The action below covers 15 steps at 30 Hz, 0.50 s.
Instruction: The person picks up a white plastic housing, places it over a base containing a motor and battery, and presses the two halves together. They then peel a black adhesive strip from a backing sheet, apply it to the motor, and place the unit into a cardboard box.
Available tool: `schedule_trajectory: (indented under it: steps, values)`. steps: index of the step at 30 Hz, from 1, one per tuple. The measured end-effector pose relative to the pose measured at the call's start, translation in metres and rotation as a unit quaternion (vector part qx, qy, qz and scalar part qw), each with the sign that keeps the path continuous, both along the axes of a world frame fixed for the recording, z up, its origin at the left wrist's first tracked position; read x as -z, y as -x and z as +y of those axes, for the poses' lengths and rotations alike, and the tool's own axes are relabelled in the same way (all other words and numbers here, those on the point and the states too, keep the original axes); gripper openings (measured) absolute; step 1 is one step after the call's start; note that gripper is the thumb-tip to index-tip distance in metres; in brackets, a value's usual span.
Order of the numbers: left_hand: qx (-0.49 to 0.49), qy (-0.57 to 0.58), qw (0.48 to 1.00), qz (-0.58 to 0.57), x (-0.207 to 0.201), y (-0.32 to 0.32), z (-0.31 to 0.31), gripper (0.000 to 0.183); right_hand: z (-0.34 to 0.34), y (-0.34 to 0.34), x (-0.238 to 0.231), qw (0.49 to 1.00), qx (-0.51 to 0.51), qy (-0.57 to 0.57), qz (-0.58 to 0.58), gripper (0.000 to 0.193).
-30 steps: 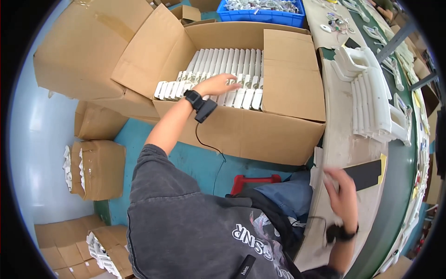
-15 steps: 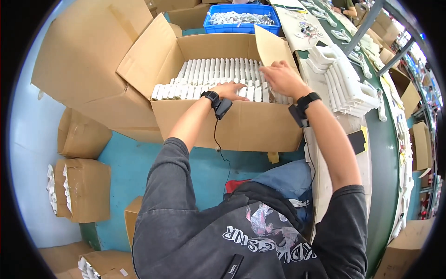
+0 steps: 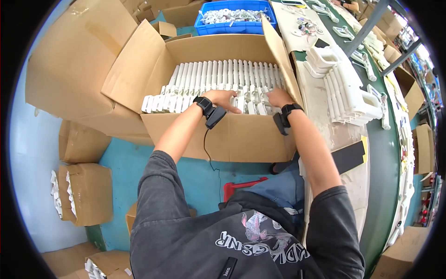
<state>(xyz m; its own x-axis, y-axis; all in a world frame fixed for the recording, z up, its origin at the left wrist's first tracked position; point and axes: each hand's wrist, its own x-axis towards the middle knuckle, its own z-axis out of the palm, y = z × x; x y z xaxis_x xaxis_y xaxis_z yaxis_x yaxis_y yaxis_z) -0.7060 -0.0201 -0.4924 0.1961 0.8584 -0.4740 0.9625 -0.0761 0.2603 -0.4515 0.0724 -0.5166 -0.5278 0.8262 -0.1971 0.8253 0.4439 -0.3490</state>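
Rows of long white plastic parts [image 3: 211,76] stand packed on edge inside a big open cardboard box [image 3: 209,135] in front of me. At the near row, my left hand [image 3: 222,98] lies over the parts, thumb and fingers apart and pointing right. To its right, my right hand [image 3: 279,97] reaches down beside the box's right wall, its fingers curled against the parts at that end. What those fingers grip, if anything, is hidden. Several white parts show between the two hands. Both wrists wear black straps with small black devices.
A stack of white plastic frames [image 3: 346,90] stands on the bench at right, beside a green conveyor [image 3: 378,153]. A blue bin [image 3: 232,27] of small white pieces is behind the box. Other cartons [image 3: 88,193] stand at left. A red object [image 3: 239,186] lies on the floor.
My right hand has come down from above the far right parts to the near row. My left hand has shifted slightly left and lower. The box's right flap stands more upright.
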Motion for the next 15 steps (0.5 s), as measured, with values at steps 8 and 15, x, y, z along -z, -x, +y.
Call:
schedule_trajectory:
  steps: [8, 15]
  values:
    - [-0.062, 0.088, 0.993, -0.044, 0.045, -0.024, 0.064, 0.087, -0.016, 0.02, 0.017, 0.957, -0.006, 0.267, 0.113, 0.096]
    - [-0.097, 0.112, 0.988, -0.046, 0.082, -0.004, 0.089, 0.049, -0.023, 0.037, 0.005, 0.909, 0.085, 0.348, 0.214, 0.049]
